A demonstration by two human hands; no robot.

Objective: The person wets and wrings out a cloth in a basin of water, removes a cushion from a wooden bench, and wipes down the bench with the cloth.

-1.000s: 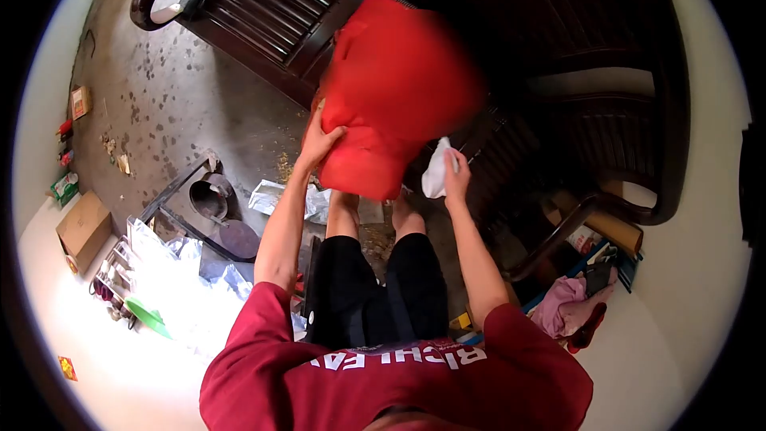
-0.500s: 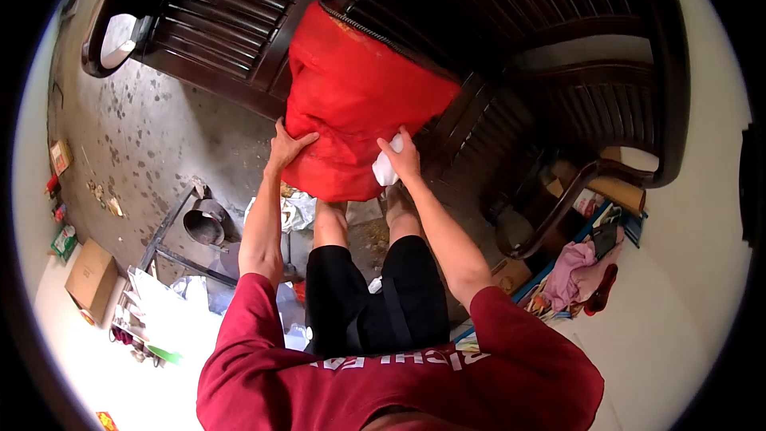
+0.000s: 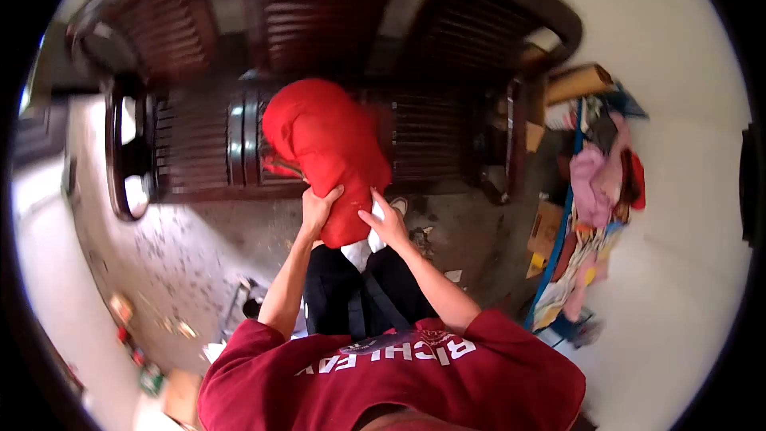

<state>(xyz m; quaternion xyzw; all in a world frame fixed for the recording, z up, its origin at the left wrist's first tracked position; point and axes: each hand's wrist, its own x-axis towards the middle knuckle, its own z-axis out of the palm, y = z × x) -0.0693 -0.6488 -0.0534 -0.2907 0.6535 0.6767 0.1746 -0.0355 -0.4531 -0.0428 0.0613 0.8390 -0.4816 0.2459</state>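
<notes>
A red cushion point(image 3: 339, 144) is bunched into a long, narrow shape, its upper part over the seat of the dark wooden bench point(image 3: 435, 140) and its lower end at my lap. My left hand point(image 3: 318, 207) grips its lower left side, thumb lying on the red fabric. On the opposite edge, my right hand point(image 3: 388, 225) is closed round a white cloth point(image 3: 357, 255) and presses against the cushion. The cloth hangs below the cushion's end, over my black shorts; part of it is hidden by the right hand.
To the right, a blue-edged rack point(image 3: 565, 227) holds pink clothing point(image 3: 589, 183) and other fabrics, with cardboard boxes point(image 3: 546, 227) beside it. A metal frame point(image 3: 237, 303) stands on the floor at lower left. Small litter lies near the left wall.
The cushion has gone from spread wide to narrow and bunched, and its zipped edge no longer shows. My view has swung round to face the bench squarely. Both hands have come closer together.
</notes>
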